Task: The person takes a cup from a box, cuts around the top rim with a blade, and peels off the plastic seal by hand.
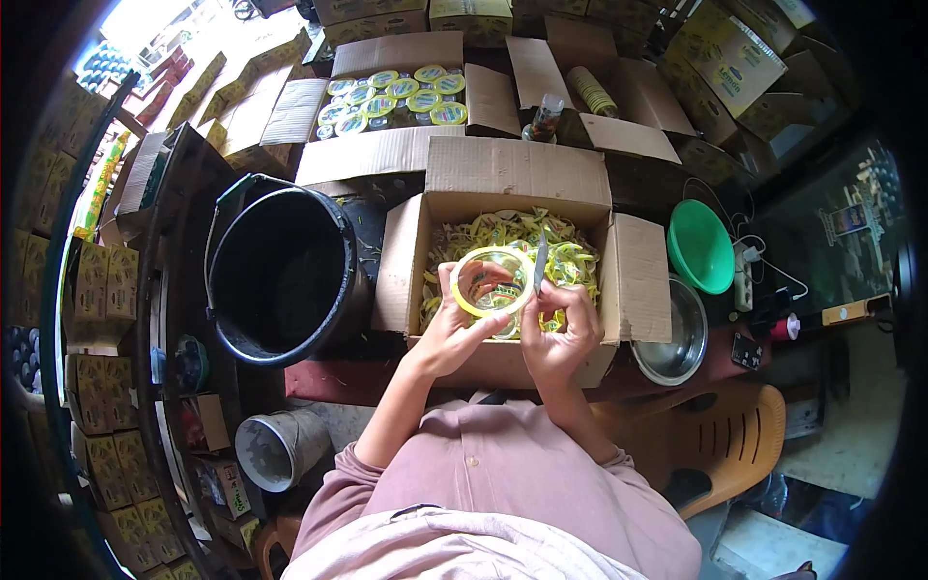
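Note:
My left hand [452, 327] is wrapped round a clear plastic cup [495, 288] with a yellow rim, tilted so its round end faces me. In my right hand [564, 333] is a small knife [541, 256], pinched with its blade pointing up beside the cup's rim. The fingers of this hand are also close against the cup's right side; I cannot tell whether they press on it. Below both hands stands an open cardboard box [517, 172] full of yellow-green plastic strips [575, 261].
A large black bucket [280, 275] stands left of the box. At right are a green bowl [701, 246], a steel bowl [677, 338] and a power strip [742, 285]. Behind, one carton [396, 58] holds several yellow-lidded cups [401, 89]; another holds stacked lids [592, 92].

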`<action>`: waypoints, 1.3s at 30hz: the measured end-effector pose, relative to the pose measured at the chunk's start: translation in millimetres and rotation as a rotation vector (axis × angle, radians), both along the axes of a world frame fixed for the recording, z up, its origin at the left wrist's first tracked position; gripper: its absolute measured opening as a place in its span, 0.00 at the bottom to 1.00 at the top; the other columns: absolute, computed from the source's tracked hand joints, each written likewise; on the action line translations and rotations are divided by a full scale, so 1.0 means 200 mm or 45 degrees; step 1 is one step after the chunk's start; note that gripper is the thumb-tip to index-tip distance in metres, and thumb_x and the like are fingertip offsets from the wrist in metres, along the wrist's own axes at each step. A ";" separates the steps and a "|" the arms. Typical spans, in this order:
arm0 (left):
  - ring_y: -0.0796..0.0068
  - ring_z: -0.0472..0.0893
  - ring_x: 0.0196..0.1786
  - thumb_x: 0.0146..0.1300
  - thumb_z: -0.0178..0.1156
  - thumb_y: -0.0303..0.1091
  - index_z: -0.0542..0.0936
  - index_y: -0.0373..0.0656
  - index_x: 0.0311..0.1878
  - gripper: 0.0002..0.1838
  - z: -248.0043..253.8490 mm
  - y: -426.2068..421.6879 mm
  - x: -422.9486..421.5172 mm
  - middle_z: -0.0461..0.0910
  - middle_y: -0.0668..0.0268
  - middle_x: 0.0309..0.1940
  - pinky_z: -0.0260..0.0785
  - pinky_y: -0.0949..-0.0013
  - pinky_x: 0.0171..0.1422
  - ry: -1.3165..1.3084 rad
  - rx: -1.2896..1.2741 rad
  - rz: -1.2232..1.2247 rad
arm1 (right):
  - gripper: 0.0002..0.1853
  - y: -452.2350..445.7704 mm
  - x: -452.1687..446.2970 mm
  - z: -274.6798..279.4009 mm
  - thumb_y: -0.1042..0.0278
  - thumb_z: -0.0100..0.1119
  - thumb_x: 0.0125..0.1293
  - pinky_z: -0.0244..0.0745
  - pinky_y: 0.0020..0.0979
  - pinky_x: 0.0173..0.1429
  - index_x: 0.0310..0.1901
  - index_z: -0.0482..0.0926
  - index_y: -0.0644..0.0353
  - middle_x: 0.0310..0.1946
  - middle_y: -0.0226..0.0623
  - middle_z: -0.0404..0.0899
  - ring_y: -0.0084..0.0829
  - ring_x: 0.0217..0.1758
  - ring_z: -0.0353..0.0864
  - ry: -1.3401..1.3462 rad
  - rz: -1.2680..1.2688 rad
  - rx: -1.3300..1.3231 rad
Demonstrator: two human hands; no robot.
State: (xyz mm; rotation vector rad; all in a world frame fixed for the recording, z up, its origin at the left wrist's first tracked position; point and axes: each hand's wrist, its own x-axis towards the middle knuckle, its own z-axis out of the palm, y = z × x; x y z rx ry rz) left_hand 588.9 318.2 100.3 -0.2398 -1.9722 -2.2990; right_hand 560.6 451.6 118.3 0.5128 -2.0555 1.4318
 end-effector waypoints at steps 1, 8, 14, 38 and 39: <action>0.67 0.65 0.58 0.55 0.59 0.28 0.53 0.39 0.58 0.31 0.00 0.00 0.00 0.60 0.60 0.50 0.55 0.61 0.66 0.006 0.003 -0.002 | 0.08 0.00 0.00 0.00 0.82 0.61 0.47 0.68 0.21 0.24 0.31 0.76 0.63 0.23 0.34 0.75 0.22 0.20 0.73 0.003 0.000 0.016; 0.67 0.65 0.58 0.56 0.58 0.28 0.54 0.40 0.56 0.29 0.02 0.01 0.01 0.60 0.60 0.50 0.54 0.61 0.66 0.001 0.016 0.067 | 0.08 0.00 0.03 0.01 0.82 0.61 0.47 0.68 0.21 0.25 0.31 0.76 0.64 0.23 0.34 0.74 0.23 0.20 0.75 -0.021 -0.001 0.056; 0.67 0.65 0.58 0.57 0.58 0.29 0.52 0.41 0.56 0.29 0.03 0.02 0.01 0.62 0.59 0.50 0.55 0.62 0.66 0.037 0.055 0.059 | 0.07 -0.01 0.04 -0.01 0.82 0.61 0.48 0.69 0.22 0.24 0.31 0.76 0.64 0.23 0.34 0.75 0.24 0.20 0.76 -0.033 0.005 0.034; 0.68 0.65 0.61 0.60 0.51 0.24 0.56 0.44 0.61 0.26 -0.10 0.01 -0.01 0.64 0.58 0.57 0.57 0.64 0.65 -0.266 0.811 -0.137 | 0.07 0.03 0.05 0.05 0.81 0.61 0.48 0.66 0.20 0.22 0.30 0.76 0.63 0.24 0.34 0.76 0.23 0.20 0.77 -0.049 0.049 -0.022; 0.68 0.64 0.62 0.60 0.51 0.25 0.56 0.43 0.61 0.26 -0.10 0.01 -0.01 0.63 0.58 0.58 0.57 0.64 0.65 -0.231 0.734 -0.119 | 0.07 0.03 0.05 0.06 0.81 0.61 0.48 0.66 0.20 0.22 0.30 0.76 0.63 0.24 0.34 0.76 0.23 0.20 0.77 -0.037 0.066 -0.016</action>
